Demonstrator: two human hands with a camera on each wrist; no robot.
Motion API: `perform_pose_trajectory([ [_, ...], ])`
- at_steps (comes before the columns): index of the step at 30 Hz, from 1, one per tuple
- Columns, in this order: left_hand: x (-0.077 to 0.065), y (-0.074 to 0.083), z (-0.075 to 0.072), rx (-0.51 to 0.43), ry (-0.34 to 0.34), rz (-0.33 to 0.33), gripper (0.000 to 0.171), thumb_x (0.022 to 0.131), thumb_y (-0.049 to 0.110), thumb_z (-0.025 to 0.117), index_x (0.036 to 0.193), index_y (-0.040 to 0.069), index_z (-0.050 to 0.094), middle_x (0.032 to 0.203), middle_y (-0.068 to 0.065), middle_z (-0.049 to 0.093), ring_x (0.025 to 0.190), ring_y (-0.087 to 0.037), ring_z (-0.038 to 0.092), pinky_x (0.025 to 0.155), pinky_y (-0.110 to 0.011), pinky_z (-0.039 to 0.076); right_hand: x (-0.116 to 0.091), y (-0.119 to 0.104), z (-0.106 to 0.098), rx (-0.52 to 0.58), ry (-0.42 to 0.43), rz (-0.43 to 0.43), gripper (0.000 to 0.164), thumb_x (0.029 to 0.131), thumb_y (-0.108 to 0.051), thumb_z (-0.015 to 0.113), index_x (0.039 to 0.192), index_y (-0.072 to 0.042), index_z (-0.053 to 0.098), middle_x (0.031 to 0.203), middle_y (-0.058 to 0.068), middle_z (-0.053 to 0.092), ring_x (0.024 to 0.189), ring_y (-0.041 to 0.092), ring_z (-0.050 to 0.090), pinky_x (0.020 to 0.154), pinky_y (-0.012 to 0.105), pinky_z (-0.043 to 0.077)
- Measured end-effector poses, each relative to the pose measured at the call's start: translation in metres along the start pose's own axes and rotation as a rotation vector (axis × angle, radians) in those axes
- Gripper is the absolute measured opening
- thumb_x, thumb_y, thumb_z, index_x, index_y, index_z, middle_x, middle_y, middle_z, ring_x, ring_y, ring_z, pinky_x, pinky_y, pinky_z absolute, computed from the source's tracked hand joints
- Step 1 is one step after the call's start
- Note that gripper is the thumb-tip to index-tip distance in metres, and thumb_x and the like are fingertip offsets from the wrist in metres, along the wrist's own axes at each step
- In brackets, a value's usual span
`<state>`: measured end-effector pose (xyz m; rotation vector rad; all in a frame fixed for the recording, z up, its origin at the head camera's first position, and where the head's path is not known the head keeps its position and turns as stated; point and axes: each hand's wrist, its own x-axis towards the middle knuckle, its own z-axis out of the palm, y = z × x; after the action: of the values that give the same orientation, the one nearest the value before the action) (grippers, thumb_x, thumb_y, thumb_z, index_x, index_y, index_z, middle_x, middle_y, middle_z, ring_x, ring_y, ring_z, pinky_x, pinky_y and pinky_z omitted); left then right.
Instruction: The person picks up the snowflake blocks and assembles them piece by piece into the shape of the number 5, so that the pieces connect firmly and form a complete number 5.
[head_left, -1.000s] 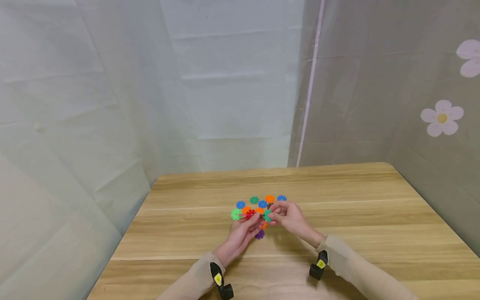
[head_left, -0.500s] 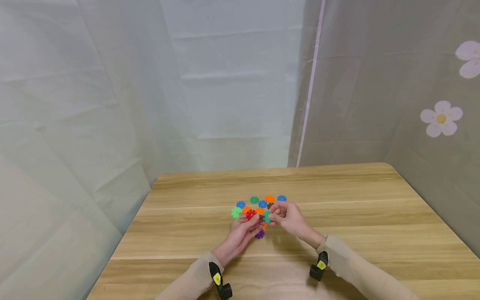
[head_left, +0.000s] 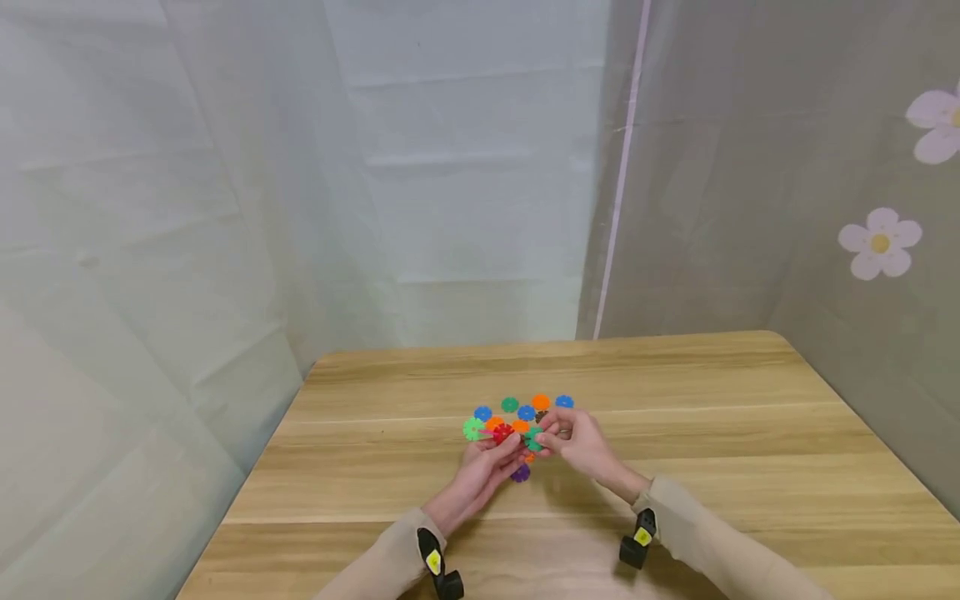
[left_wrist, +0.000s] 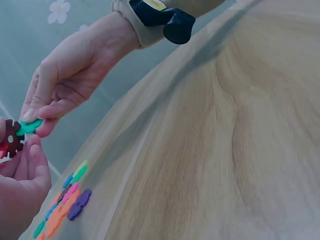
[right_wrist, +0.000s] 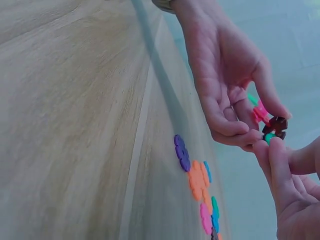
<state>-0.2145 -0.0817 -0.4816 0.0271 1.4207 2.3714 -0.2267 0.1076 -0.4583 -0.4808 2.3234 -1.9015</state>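
Note:
My left hand [head_left: 477, 475] holds a short chain of notched plastic discs: a light green disc [head_left: 473, 429], a pink disc [right_wrist: 260, 111], a red disc [head_left: 502, 433] and a brown disc [right_wrist: 278, 125]. Its thumb presses on the brown disc in the right wrist view. Between thumb and fingers, my right hand [head_left: 588, 446] pinches a green disc [left_wrist: 31, 126]. That green disc meets the brown one edge to edge; fingers hide how deeply their slots engage. Both hands are raised above the table.
Several loose discs lie flat on the wooden table [head_left: 675, 383] beyond and beneath the hands, among them an orange disc [head_left: 541, 402], a blue disc [head_left: 564, 402] and a purple disc [head_left: 521, 473]. Pale curtains [head_left: 480, 208] hang behind the table.
Both hands keep their holds and have hardly moved. The green disc has tilted slightly in my right fingers. The whole head view has shifted down a little.

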Motion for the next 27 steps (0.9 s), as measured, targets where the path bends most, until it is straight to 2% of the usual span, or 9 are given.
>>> perform_pose_trajectory([
  [4,0.001,-0.001,-0.001,0.049,-0.004,-0.001,0.014,0.093,0.016,0.064,0.099,0.003,0.066,0.090,-0.001,0.074,0.088,-0.010,0.070,0.085,-0.023,0.056,-0.002,0.000,-0.002,-0.003,-0.010,0.017,0.014,0.087,0.002,0.067,0.096,0.009,0.060,0.080,0.016,0.067,0.073,0.041,0.069,0.067,0.043,0.060],
  [8,0.002,0.000,-0.002,0.074,-0.021,-0.006,0.010,0.094,0.017,0.062,0.093,0.007,0.066,0.087,0.000,0.074,0.084,-0.010,0.070,0.084,-0.023,0.057,0.000,0.006,-0.006,0.007,-0.049,0.020,0.016,0.088,-0.005,0.068,0.096,0.007,0.061,0.084,0.020,0.070,0.076,0.041,0.070,0.067,0.044,0.060],
  [12,0.003,0.001,-0.003,0.097,-0.039,-0.007,0.010,0.095,0.017,0.061,0.090,0.010,0.068,0.087,0.000,0.074,0.083,-0.010,0.069,0.084,-0.024,0.057,-0.001,0.006,-0.010,-0.034,-0.086,0.001,0.017,0.090,-0.010,0.067,0.096,0.005,0.065,0.086,0.022,0.071,0.076,0.043,0.069,0.065,0.046,0.060],
  [20,0.003,0.002,-0.007,0.130,-0.044,-0.031,0.013,0.094,0.018,0.062,0.098,0.007,0.067,0.088,0.001,0.073,0.084,-0.010,0.068,0.086,-0.025,0.056,-0.001,0.012,-0.013,-0.113,-0.117,-0.008,0.017,0.091,-0.016,0.067,0.095,0.000,0.070,0.080,0.016,0.072,0.069,0.032,0.068,0.060,0.037,0.058],
  [24,0.005,0.001,-0.008,0.150,-0.045,-0.023,0.020,0.095,0.020,0.061,0.104,0.004,0.068,0.088,0.003,0.072,0.082,-0.010,0.067,0.085,-0.025,0.056,-0.001,0.015,-0.014,-0.113,-0.152,-0.010,0.016,0.090,-0.014,0.067,0.095,0.000,0.070,0.081,0.020,0.071,0.067,0.026,0.069,0.060,0.035,0.058],
  [27,0.005,0.001,-0.007,0.164,-0.045,-0.019,0.015,0.095,0.020,0.061,0.100,0.008,0.069,0.086,0.004,0.071,0.079,-0.009,0.066,0.083,-0.024,0.056,-0.002,0.016,-0.014,-0.089,-0.190,0.014,0.015,0.090,-0.011,0.067,0.098,0.002,0.067,0.085,0.026,0.070,0.069,0.027,0.070,0.062,0.037,0.059],
])
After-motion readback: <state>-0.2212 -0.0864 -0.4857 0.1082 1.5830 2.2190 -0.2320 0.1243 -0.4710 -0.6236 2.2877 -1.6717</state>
